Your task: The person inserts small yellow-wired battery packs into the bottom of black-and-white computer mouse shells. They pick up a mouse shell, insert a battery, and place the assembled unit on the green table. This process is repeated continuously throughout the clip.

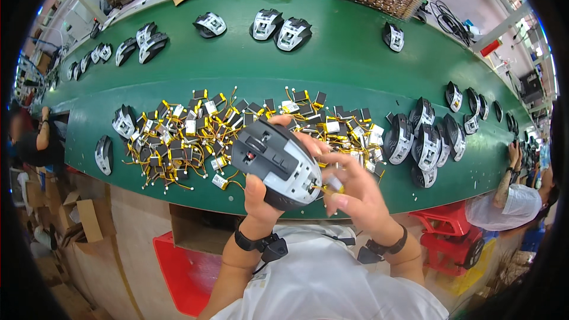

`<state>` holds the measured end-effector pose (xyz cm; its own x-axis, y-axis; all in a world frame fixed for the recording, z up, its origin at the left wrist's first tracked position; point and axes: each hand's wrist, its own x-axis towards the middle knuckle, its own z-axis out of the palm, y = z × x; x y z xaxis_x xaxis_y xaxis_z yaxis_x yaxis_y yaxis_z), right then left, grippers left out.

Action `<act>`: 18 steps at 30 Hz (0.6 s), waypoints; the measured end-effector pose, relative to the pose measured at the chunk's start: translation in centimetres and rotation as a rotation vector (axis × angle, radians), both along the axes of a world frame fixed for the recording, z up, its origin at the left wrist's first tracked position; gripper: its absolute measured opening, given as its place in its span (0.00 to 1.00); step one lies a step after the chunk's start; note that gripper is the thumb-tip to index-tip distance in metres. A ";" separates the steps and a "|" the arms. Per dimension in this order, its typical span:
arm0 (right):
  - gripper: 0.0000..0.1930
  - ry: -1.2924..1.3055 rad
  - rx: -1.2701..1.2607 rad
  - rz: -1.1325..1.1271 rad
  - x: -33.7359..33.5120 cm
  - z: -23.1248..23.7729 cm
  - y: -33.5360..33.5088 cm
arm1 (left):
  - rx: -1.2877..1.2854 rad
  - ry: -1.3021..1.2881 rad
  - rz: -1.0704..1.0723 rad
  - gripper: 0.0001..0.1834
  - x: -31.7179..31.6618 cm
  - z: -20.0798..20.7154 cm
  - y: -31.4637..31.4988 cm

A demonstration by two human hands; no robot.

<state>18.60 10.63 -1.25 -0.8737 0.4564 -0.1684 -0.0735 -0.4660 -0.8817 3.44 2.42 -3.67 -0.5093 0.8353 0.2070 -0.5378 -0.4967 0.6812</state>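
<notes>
My left hand (259,201) is closed around a black and grey computer mouse (269,157), tilted above the green bench, with its thumb on the near side and fingers round the far side. Its lighter grey end, with cut-outs, points toward my right hand (364,198). Between those right fingers sits a small battery (333,184), silver and yellow and slightly blurred. A thin yellow wire runs from it to the mouse's lower right end; whether its plug is seated cannot be made out. Beneath the mouse spreads a heap of wired batteries (178,145).
Several mice (427,145) cluster to the right of the heap. More mice (293,34) stand along the far strip of the green bench (355,62). A red bin (186,272) is below the near edge. Co-workers sit at the far left and at the right (504,204).
</notes>
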 end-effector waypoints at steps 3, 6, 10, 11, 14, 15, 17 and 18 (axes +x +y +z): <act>0.17 -0.053 -0.051 0.224 -0.7 -0.2 0.1 | -0.013 0.043 -0.020 0.58 -0.1 -0.4 0.0; 0.11 -0.074 -0.011 0.256 -1.0 0.0 0.3 | 0.016 0.034 0.063 0.58 0.6 -0.1 0.3; 0.11 -0.045 -0.045 0.268 -0.9 0.1 0.4 | 0.006 0.053 0.016 0.59 0.5 0.1 0.4; 0.12 -0.043 -0.051 0.275 -0.8 0.0 0.4 | -0.002 0.053 0.012 0.59 0.5 0.2 0.4; 0.13 -0.024 -0.068 0.290 -0.5 -0.4 0.3 | -0.010 0.021 0.001 0.59 0.5 0.1 0.3; 0.13 -0.010 -0.072 0.292 -0.5 -0.4 0.2 | -0.010 0.005 -0.004 0.59 0.4 0.0 0.3; 0.14 -0.009 -0.085 0.296 -0.4 -0.3 0.2 | -0.034 0.030 -0.003 0.60 0.7 0.2 0.1; 0.14 -0.022 -0.094 0.297 -0.4 -0.1 0.2 | -0.046 0.042 -0.001 0.60 0.8 0.4 0.1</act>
